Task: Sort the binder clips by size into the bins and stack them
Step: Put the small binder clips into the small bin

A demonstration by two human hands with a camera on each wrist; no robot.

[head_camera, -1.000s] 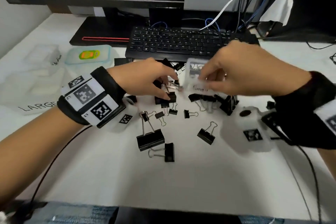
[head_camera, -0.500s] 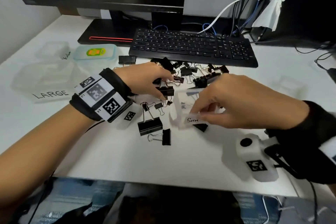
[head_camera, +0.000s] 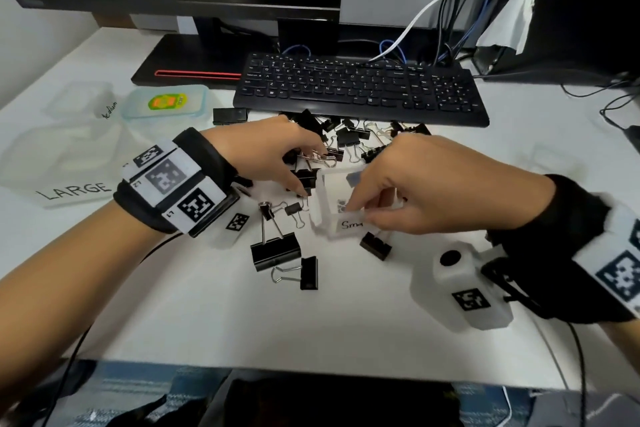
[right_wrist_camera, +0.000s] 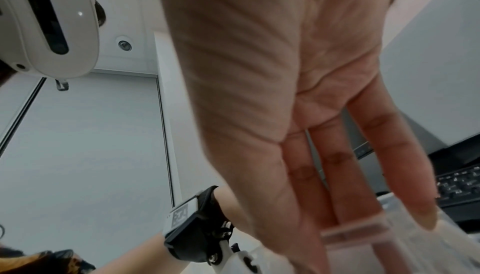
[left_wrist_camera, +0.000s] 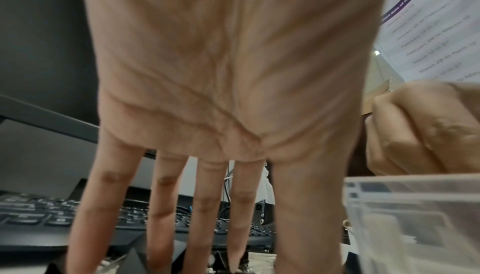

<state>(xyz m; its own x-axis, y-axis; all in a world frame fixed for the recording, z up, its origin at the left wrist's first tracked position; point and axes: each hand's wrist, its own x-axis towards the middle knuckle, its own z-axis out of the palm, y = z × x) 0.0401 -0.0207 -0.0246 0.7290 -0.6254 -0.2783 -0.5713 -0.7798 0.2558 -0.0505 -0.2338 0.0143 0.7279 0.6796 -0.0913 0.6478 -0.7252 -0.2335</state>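
A clear small bin (head_camera: 332,198) with a label starting "Sma" stands on the white table (head_camera: 207,315). My right hand (head_camera: 358,213) pinches its near rim; in the right wrist view the fingers reach down onto that bin (right_wrist_camera: 389,243). My left hand (head_camera: 308,172) is curled over the edge of the clip pile (head_camera: 363,139), thumb and fingers round a black binder clip (head_camera: 304,178). Its fingers (left_wrist_camera: 166,206) point down onto the clips, beside the bin (left_wrist_camera: 415,216). Loose in front lie a large clip (head_camera: 275,251), a medium clip (head_camera: 308,272) and another clip (head_camera: 375,246).
A clear bin marked LARGE (head_camera: 69,163) and a medium bin (head_camera: 79,100) sit at the far left beside a blue-lidded box (head_camera: 166,102). A black keyboard (head_camera: 360,90) and monitor stands lie behind the pile. Cables hang at the back right.
My right hand has carried the small bin from above the pile near the keyboard down to the table, closer to me. The left hand has stayed on the clips.
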